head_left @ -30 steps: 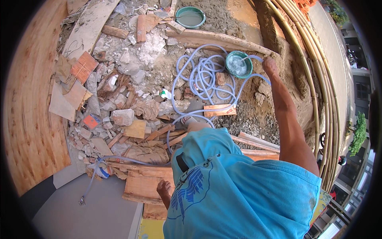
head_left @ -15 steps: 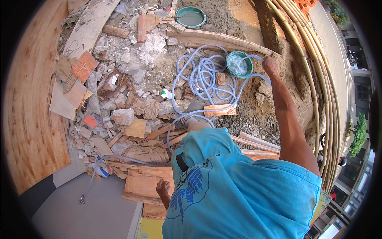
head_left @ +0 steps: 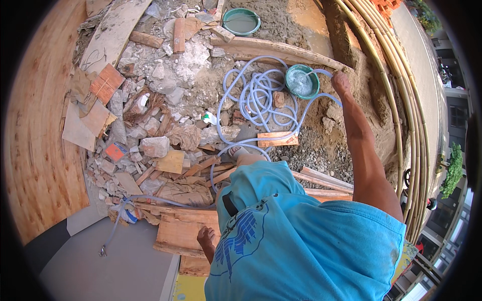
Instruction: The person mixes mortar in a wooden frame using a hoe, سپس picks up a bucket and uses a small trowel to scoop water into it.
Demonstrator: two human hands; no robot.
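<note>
Held out to the right, my right hand [head_left: 341,83] is closed around a pale blue hose [head_left: 325,71]. The hose end hangs over a small green basin [head_left: 303,82], and water pours into it, bubbling at the surface. The rest of the hose lies in loose coils on the rubble, with one length running up to the hand. Low beside my body, my left hand [head_left: 205,236] has its fingers curled, with nothing visible in them. It is nearest to wooden boards [head_left: 183,232].
A second green basin [head_left: 241,22] with cloudy water stands farther off, beyond a long plank [head_left: 281,52]. Broken rubble [head_left: 155,145] and wood scraps cover the left. Bamboo poles [head_left: 396,75] line the right, and a plywood sheet [head_left: 45,125] stands at far left.
</note>
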